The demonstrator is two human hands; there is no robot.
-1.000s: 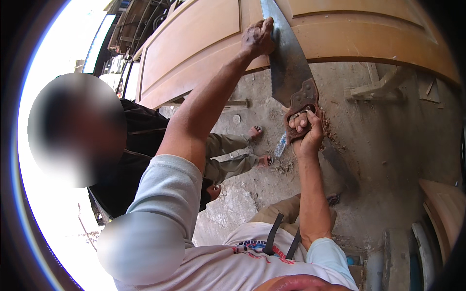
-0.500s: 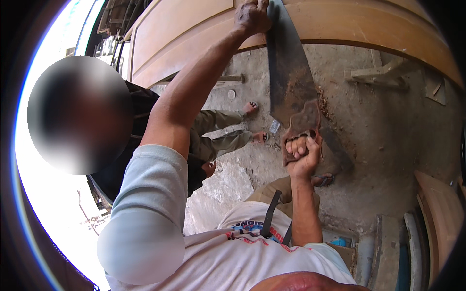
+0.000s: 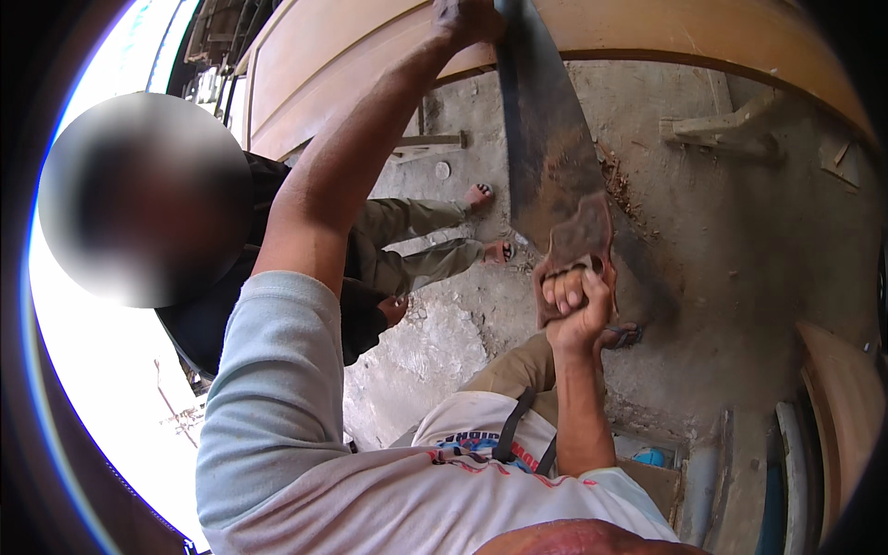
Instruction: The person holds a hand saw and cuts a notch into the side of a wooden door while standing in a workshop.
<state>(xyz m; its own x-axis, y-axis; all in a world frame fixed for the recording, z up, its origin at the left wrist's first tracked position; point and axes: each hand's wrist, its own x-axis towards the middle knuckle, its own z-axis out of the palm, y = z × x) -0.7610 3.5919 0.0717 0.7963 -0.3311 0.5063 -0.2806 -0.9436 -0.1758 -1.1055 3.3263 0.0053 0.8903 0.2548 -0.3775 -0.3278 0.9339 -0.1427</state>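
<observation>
My right hand (image 3: 580, 310) is wrapped round the worn wooden handle of a handsaw (image 3: 546, 129). Its broad dark blade, rust-stained near the handle, points away from me and crosses the near edge of a brown wooden door panel (image 3: 666, 32). Beside the far part of the blade, over the panel, my left hand (image 3: 465, 20) is closed. The top of the picture cuts off part of that hand, and what its fingers hold is hidden. The blade's tip lies out of view.
At the left stands another person (image 3: 416, 231) in dark clothes and olive trousers. Beneath the panel are wooden supports (image 3: 726, 129). Wood shavings (image 3: 615, 185) litter the concrete floor (image 3: 740, 231). Boards (image 3: 837, 388) lean at the lower right, near a blue round object (image 3: 650, 457).
The panel and my left hand sit slightly higher in the picture, with more of the hand cut off. The saw's far end has shifted a little left; my right hand keeps its grip.
</observation>
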